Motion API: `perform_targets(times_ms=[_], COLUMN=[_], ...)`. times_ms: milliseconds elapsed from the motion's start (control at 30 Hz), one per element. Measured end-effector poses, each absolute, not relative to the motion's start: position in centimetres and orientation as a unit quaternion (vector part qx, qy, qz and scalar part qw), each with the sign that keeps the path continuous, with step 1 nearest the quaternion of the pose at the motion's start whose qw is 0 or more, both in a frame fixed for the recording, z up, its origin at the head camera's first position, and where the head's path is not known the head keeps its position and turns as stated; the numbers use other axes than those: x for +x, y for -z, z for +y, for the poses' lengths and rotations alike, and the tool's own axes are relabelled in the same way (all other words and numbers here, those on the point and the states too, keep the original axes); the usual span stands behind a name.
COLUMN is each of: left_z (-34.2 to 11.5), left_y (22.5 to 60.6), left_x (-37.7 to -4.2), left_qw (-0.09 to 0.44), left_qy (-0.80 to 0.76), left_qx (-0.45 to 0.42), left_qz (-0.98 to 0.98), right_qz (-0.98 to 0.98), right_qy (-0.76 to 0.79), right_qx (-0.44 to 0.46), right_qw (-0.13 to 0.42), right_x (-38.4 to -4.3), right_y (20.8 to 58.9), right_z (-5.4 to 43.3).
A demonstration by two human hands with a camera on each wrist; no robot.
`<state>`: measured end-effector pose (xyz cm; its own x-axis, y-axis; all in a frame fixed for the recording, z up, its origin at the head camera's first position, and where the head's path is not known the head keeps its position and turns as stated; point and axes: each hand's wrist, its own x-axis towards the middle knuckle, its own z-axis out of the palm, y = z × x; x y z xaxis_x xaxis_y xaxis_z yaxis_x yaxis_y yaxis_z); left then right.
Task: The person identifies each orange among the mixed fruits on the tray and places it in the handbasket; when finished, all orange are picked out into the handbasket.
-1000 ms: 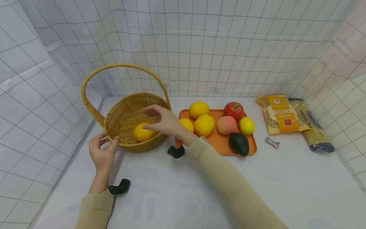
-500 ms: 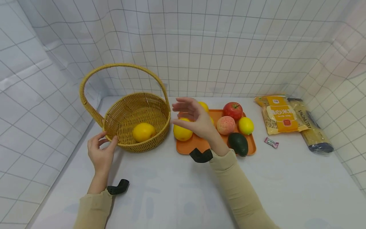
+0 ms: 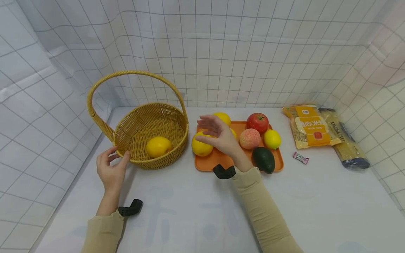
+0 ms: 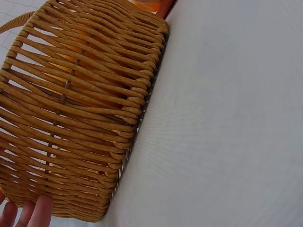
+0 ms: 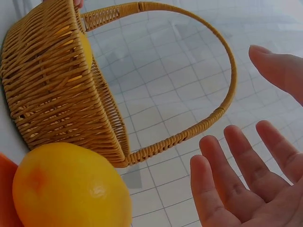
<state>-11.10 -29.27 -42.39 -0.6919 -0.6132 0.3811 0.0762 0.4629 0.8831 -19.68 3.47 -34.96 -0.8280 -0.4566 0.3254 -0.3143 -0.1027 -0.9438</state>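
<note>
Lowered slightly since the earlier frame, right hand point(image 3: 218, 135) hovers with fingers spread over a smooth, glossy yellow orange point(image 3: 201, 144) on the tray's point(image 3: 209, 164) left edge. Left hand point(image 3: 111, 170) rests against the wicker basket point(image 3: 152, 123), fingers relaxed.

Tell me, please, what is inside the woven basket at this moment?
Inside the woven basket lies one yellow orange, resting on the bottom near the front wall. The basket's near wall hides the floor just behind it, so anything there cannot be seen.

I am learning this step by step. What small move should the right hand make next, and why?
Probably lower the right hand and close it on the yellow fruit at the tray's near-left corner. The hand hovers open beside it, holding nothing, and one yellow fruit already lies in the basket, which the left hand touches.
</note>
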Motion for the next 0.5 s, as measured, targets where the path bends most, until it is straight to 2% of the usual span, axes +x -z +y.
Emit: perform_targets(times_ms=[300, 500], left_z=[-29.3, -29.1], left_y=[42.5, 42.2], left_x=[-11.2, -11.1], left_qw=[0.357, 0.353], left_qy=[0.486, 0.490], left_qx=[0.171, 0.176], left_qz=[-0.779, -0.777], right_qz=[0.699, 0.721], right_qy=[0.659, 0.639], right_qx=[-0.267, -0.259], right_qw=[0.074, 0.073], right_x=[-20.8, -20.3], right_y=[36.7, 36.1], right_z=[3.3, 3.2])
